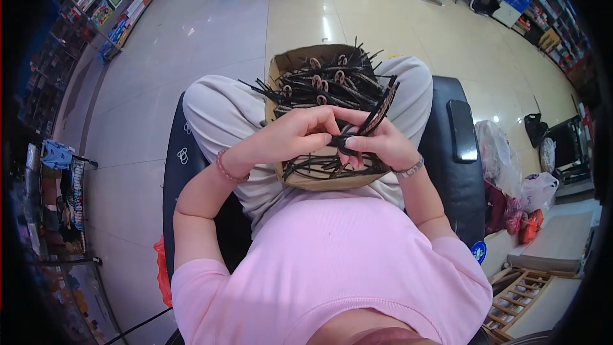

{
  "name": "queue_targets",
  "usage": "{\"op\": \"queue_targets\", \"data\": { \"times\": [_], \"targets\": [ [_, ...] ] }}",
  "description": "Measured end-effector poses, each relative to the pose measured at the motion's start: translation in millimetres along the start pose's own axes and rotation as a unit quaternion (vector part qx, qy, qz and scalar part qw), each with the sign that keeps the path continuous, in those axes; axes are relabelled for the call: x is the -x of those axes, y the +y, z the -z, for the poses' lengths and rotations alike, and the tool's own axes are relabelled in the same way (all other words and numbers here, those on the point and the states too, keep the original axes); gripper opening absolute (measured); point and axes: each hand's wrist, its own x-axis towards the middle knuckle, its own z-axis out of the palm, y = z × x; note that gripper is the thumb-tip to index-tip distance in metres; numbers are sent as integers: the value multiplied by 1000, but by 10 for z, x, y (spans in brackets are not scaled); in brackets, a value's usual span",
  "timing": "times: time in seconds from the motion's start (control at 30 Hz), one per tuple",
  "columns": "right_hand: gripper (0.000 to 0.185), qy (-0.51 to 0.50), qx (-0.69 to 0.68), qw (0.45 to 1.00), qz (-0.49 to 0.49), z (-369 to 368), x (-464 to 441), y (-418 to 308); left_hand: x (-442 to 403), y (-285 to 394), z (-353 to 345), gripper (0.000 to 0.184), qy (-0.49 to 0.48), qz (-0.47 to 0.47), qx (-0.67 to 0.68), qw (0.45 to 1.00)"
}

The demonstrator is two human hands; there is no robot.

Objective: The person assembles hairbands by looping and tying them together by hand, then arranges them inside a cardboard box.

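Braided cord (380, 115) between both hands (301, 133)

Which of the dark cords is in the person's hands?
The cord pinched by the left hand and right hand, its braided end sticking out beyond the right hand; the other cords lie in the cardboard box.

Elbows bend; the left forearm (205, 186) and right forearm (423, 199) angle inward. The left hand (300, 133) reaches over the left edge of the box (332, 183), the right hand (378, 144) over its right edge. Left thumb and index finger form a pinch. Right thumb presses inward; right index finger extends toward the left hand. Fingertips lie close together. Knees spread outward.
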Motion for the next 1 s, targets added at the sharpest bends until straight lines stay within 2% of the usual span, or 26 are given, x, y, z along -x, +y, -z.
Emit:
{"op": "queue_targets", "data": {
  "times": [0.13, 0.33, 0.47, 0.67, 0.83, 0.97, 1.0],
  "targets": [
    [57, -77, -47, 996, -11, 103, -51, 31, -18, -84, -21, 8, -3, -29, 51, 998],
    [57, -59, -16, 998, -5, 39, -64, 26, -78, -257, 26, 7, -40, -9, 152, 987],
    [57, 103, 163, 976, 101, -22, -93, 147, -128, -323, 33, 5, 92, 20, 72, 993],
    [59, 74, 148, 981, 104, 48, -125, 180, -154, -147, 114, 4, 53, 65, 72, 994],
    [61, 83, 233, 964, 97, 61, -127, 191, -227, -230, 8, 6, 102, 49, -7, 994],
    [65, 219, 431, 872, 80, -74, -190, 227, -316, -258, -65, 8, 193, 5, -206, 959],
    [65, 220, 431, 871, 81, -87, -180, 202, -322, -269, -48, 8, 194, 4, -206, 959]
  ]
}}
